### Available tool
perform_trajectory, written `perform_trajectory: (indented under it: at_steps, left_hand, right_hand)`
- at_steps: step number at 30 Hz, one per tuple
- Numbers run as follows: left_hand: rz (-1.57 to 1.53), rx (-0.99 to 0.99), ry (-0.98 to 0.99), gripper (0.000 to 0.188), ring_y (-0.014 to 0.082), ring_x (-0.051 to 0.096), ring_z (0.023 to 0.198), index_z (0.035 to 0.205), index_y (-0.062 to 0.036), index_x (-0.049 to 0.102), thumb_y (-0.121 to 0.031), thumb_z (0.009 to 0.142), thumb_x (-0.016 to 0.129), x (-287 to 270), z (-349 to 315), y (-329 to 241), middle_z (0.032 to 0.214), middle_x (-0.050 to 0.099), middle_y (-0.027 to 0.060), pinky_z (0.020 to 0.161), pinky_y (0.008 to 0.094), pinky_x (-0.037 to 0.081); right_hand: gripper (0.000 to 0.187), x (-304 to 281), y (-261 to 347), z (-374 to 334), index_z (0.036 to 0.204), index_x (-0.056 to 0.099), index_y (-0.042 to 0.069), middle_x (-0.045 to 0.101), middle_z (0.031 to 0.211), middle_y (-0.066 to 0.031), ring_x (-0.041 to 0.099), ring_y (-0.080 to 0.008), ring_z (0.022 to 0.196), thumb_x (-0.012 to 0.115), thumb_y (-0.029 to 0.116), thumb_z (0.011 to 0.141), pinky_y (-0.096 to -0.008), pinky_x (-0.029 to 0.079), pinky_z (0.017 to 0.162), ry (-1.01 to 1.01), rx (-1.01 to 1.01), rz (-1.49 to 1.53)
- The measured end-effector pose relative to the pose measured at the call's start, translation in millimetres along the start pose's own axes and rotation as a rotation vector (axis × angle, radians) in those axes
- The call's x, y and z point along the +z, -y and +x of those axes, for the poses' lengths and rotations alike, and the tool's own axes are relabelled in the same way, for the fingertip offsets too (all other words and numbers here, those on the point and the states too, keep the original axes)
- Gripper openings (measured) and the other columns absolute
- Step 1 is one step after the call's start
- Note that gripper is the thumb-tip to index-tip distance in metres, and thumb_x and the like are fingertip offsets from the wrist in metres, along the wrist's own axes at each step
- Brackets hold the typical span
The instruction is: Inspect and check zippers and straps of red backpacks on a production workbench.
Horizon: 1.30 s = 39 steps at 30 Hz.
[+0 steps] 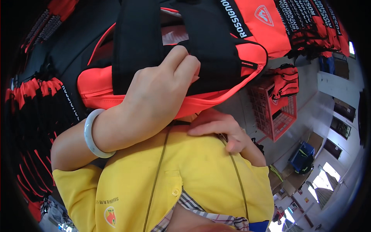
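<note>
A black and neon-red bag point(216, 101) lies in front of my chest, with a zip along its near edge. Two wide black straps point(136, 42) cross it, and a pale piece of material point(174, 34) shows through the opening between them. My left hand point(164, 83), with a pale bangle point(89, 133) at its wrist, is closed in a fist over the bag, by that opening. Whatever its curled fingers hold is hidden. Beneath the bag's near edge, close to my yellow shirt, my right hand point(220, 127) has its visible fingers stretched and its thumb apart.
More red and black bags are stacked at the far right point(317, 27) and hang or lie in rows at the left point(36, 116). A red plastic crate point(270, 112) stands on the floor to the right, a red bag point(286, 82) on it. Cartons point(315, 143) and a blue bin point(303, 156) lie beyond.
</note>
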<state>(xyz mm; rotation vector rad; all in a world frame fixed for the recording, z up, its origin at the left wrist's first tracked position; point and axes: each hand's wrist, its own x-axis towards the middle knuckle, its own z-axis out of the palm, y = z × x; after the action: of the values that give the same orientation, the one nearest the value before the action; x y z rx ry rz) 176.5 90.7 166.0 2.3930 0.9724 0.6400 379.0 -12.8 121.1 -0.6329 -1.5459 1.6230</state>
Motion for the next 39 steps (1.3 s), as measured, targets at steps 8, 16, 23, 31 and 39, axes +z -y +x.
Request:
perform_trajectory:
  at_steps: [8, 16, 23, 31, 39]
  left_hand:
    - [-0.097, 0.044, -0.125, 0.023, 0.0268, 0.060, 0.063, 0.097, -0.0036, 0.056, 0.003, 0.079, 0.068, 0, -3, 8, 0.088, 0.054, 0.0084, 0.051, 0.0330, 0.048]
    - [-0.149, 0.060, 0.183, 0.027, 0.0301, 0.062, 0.068, 0.104, -0.0051, 0.057, 0.000, 0.080, 0.069, -1, -7, 9, 0.097, 0.054, 0.0114, 0.056, 0.0359, 0.051]
    - [-0.118, 0.005, 0.096, 0.023, 0.0288, 0.059, 0.063, 0.101, -0.0036, 0.056, 0.001, 0.081, 0.067, 12, -16, 4, 0.091, 0.053, 0.0108, 0.049, 0.0351, 0.048]
    - [0.002, 0.018, 0.087, 0.017, 0.0265, 0.057, 0.058, 0.096, -0.0026, 0.055, 0.000, 0.083, 0.065, 23, -12, -4, 0.085, 0.052, 0.0091, 0.046, 0.0335, 0.046]
    - [-0.003, -0.054, 0.089, 0.015, 0.0275, 0.057, 0.057, 0.093, -0.0032, 0.054, -0.001, 0.083, 0.064, 29, -14, -9, 0.084, 0.051, 0.0092, 0.046, 0.0337, 0.045]
  right_hand:
    - [0.056, -10, -97, -48, 0.115, 0.064, 0.002, 0.069, 0.094, -0.0126, 0.064, -0.0203, 0.083, 0.043, 0.051, 0.096, -0.0318, 0.050, 0.073, -0.377, 1.014, -0.184]
    - [0.035, -32, -190, -49, 0.122, 0.059, 0.001, 0.068, 0.103, -0.0088, 0.062, -0.0157, 0.086, 0.055, 0.019, 0.092, -0.0279, 0.051, 0.072, -0.502, 1.190, -0.059]
    - [0.047, -78, -125, -129, 0.131, 0.053, 0.003, 0.065, 0.108, -0.0060, 0.061, -0.0138, 0.093, 0.056, -0.005, 0.084, -0.0288, 0.051, 0.076, -0.415, 1.101, -0.236]
    - [0.029, -52, 96, -42, 0.108, 0.061, 0.003, 0.061, 0.092, -0.0017, 0.054, -0.0063, 0.078, 0.068, 0.001, 0.080, -0.0207, 0.041, 0.072, -0.881, 0.307, -0.770]
    - [0.031, -53, 82, 31, 0.088, 0.063, 0.003, 0.062, 0.075, -0.0060, 0.056, -0.0206, 0.061, 0.082, 0.016, 0.068, -0.0313, 0.042, 0.066, -0.154, 0.101, -1.238]
